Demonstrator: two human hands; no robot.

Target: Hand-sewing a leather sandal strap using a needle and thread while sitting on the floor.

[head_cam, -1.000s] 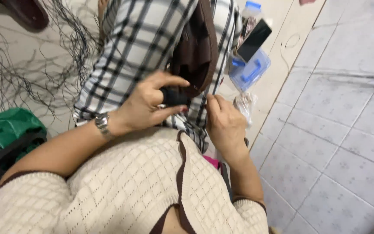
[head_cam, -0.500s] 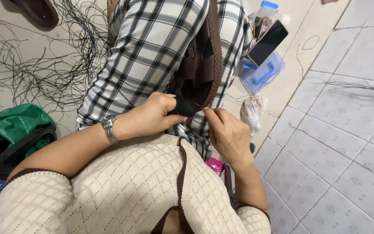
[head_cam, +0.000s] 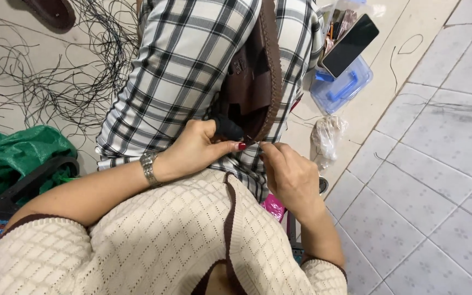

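Stitching step: left hand [head_cam: 195, 150] grips brown leather sandal [head_cam: 255, 82] on plaid lap at 12 o'clock, right hand [head_cam: 290, 175] fingers pinched on thin thread, next probably needs a taut pull.

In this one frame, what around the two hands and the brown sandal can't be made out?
Head view, the only view:
- Left hand: its fingertips wrap a black part at the brown woven-edged sandal, which hides the grip.
- Right hand: the pinch at the sandal's rim is too small to show any needle or thread.
- Sandal toe: cut off by the top edge.
- Blue clear plastic box: the black phone covers its contents.
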